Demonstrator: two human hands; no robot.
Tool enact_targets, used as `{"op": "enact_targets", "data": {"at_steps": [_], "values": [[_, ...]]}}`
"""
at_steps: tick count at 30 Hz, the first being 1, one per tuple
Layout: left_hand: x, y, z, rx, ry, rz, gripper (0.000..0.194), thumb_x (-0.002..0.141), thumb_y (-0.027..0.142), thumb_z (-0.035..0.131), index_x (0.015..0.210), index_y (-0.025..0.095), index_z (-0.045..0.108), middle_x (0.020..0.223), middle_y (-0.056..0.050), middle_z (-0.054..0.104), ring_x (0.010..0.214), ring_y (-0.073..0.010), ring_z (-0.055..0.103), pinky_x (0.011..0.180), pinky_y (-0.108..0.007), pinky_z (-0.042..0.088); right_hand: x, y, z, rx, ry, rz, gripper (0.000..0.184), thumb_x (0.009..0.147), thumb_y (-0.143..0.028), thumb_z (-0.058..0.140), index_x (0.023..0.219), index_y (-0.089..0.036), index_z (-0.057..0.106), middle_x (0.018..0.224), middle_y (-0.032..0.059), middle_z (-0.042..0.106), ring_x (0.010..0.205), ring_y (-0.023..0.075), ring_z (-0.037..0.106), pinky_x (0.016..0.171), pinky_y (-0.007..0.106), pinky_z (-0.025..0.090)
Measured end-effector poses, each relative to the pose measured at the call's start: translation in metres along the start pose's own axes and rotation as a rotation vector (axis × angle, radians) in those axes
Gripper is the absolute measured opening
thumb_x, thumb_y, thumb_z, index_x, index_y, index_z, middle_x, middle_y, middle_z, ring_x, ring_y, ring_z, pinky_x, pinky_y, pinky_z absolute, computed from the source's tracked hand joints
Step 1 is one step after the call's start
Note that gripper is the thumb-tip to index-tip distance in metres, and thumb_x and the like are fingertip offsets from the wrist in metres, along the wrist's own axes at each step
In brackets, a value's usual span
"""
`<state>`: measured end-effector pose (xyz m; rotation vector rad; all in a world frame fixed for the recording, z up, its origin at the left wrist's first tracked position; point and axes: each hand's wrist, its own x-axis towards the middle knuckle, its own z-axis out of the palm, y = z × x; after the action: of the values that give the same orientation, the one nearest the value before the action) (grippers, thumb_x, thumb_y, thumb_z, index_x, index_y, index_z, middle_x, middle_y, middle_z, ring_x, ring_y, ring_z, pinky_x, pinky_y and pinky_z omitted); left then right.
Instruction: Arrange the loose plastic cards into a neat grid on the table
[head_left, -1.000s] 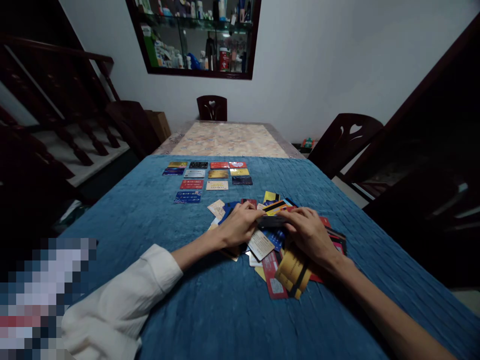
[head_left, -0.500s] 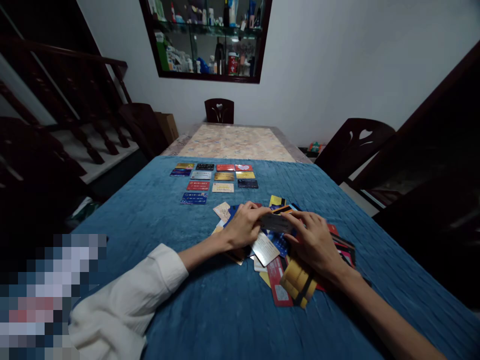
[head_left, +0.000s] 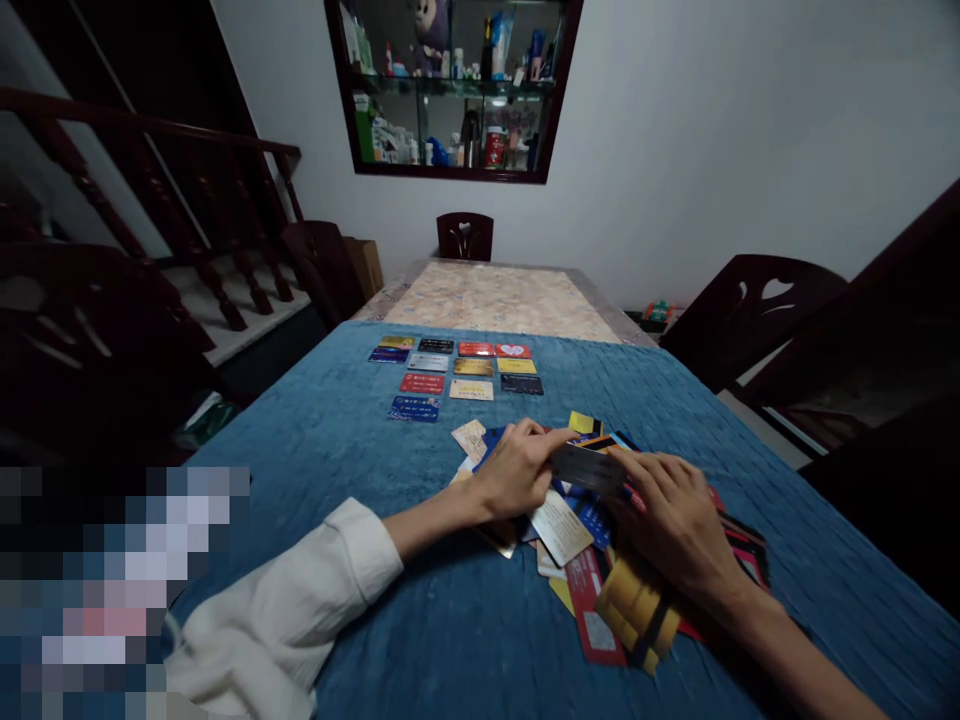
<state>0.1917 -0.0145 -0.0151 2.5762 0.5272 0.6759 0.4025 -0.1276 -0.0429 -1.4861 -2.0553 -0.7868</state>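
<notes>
A dark grey card (head_left: 589, 468) is held up between my two hands, above a loose pile of cards. Fingers of my left hand (head_left: 523, 468) pinch its left end. At its right end, my right hand (head_left: 675, 510) grips the card with fingertips and thumb. Beneath lie overlapping cards: a silvery white card (head_left: 561, 527), a red card (head_left: 595, 605), gold cards (head_left: 637, 610) fanned near my right wrist, and a yellow card (head_left: 585, 424) at the far side. My hands hide part of the pile.
Further off on the blue cloth (head_left: 300, 440), several cards lie in short columns, among them a blue card (head_left: 415, 408) and a dark card (head_left: 521, 384). Dark wooden chairs (head_left: 757, 300) stand around the table. A glass-shelved cabinet (head_left: 457, 90) is set in the far wall.
My view has shifted, so the table and cards appear lower and further right. Both hands still hold the dark grey card over the pile.
</notes>
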Motion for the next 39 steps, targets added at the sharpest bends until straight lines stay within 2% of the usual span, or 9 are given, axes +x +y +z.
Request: {"op": "enact_targets", "data": {"at_steps": [3, 10, 15, 20, 28, 31, 39], "values": [[-0.001, -0.001, -0.001, 0.026, -0.003, 0.001, 0.059, 0.08, 0.006, 0.05, 0.137, 0.022, 0.045, 0.112, -0.007, 0.062, 0.111, -0.0238, 0.05, 0.096, -0.039, 0.041, 0.001, -0.001, 0.0, 0.002, 0.01, -0.016, 0.046, 0.093, -0.024, 0.05, 0.139, -0.019, 0.045, 0.112, 0.0112, 0.067, 0.101, 0.0267, 0.057, 0.088, 0.042, 0.04], [-0.002, -0.002, -0.006, 0.08, -0.027, 0.022, 0.053, 0.081, 0.01, 0.052, 0.133, 0.018, 0.047, 0.119, -0.009, 0.062, 0.11, -0.0253, 0.049, 0.094, -0.04, 0.041, 0.008, -0.008, 0.0, 0.004, 0.062, 0.036, 0.042, 0.093, -0.032, 0.052, 0.133, -0.021, 0.05, 0.109, 0.0131, 0.062, 0.097, 0.0279, 0.055, 0.079, 0.04, 0.044], [-0.003, -0.004, -0.019, 0.129, -0.035, 0.028, 0.053, 0.081, 0.016, 0.058, 0.133, 0.017, 0.047, 0.12, -0.012, 0.06, 0.112, -0.0276, 0.046, 0.093, -0.043, 0.041, 0.02, -0.012, 0.0, 0.038, 0.044, 0.043, 0.045, 0.092, -0.036, 0.053, 0.135, -0.023, 0.051, 0.109, 0.0132, 0.06, 0.099, 0.029, 0.054, 0.081, 0.043, 0.046], [-0.005, -0.016, -0.034, 0.14, -0.017, 0.046, 0.059, 0.079, 0.018, 0.064, 0.135, 0.018, 0.047, 0.121, -0.012, 0.057, 0.114, -0.0289, 0.044, 0.096, -0.046, 0.041, 0.037, -0.01, 0.001, 0.075, 0.012, -0.026, 0.045, 0.093, -0.037, 0.051, 0.136, -0.023, 0.05, 0.109, 0.0131, 0.061, 0.1, 0.0284, 0.053, 0.081, 0.043, 0.047], [-0.009, -0.037, -0.06, 0.159, 0.061, 0.041, 0.058, 0.075, 0.017, 0.066, 0.131, 0.017, 0.051, 0.127, -0.014, 0.049, 0.118, -0.0296, 0.044, 0.102, -0.048, 0.04, 0.076, -0.01, 0.026, 0.158, -0.039, -0.09, 0.046, 0.092, -0.042, 0.054, 0.133, -0.02, 0.052, 0.11, 0.0135, 0.061, 0.098, 0.0273, 0.053, 0.078, 0.04, 0.048], [-0.013, -0.046, -0.07, 0.181, 0.061, 0.015, 0.058, 0.075, 0.016, 0.068, 0.13, 0.015, 0.051, 0.126, -0.014, 0.051, 0.118, -0.0291, 0.045, 0.104, -0.047, 0.04, 0.09, -0.012, 0.035, 0.176, -0.052, -0.125, 0.044, 0.091, -0.042, 0.055, 0.129, -0.018, 0.054, 0.111, 0.014, 0.061, 0.098, 0.027, 0.052, 0.077, 0.039, 0.048], [-0.021, -0.072, -0.087, 0.294, 0.063, -0.065, 0.055, 0.077, 0.015, 0.065, 0.13, 0.019, 0.051, 0.125, -0.012, 0.055, 0.119, -0.0289, 0.044, 0.102, -0.05, 0.04, 0.126, -0.021, 0.065, 0.162, -0.108, -0.164, 0.041, 0.088, -0.04, 0.06, 0.124, -0.02, 0.057, 0.112, 0.0139, 0.06, 0.102, 0.0277, 0.05, 0.078, 0.038, 0.047]]}}
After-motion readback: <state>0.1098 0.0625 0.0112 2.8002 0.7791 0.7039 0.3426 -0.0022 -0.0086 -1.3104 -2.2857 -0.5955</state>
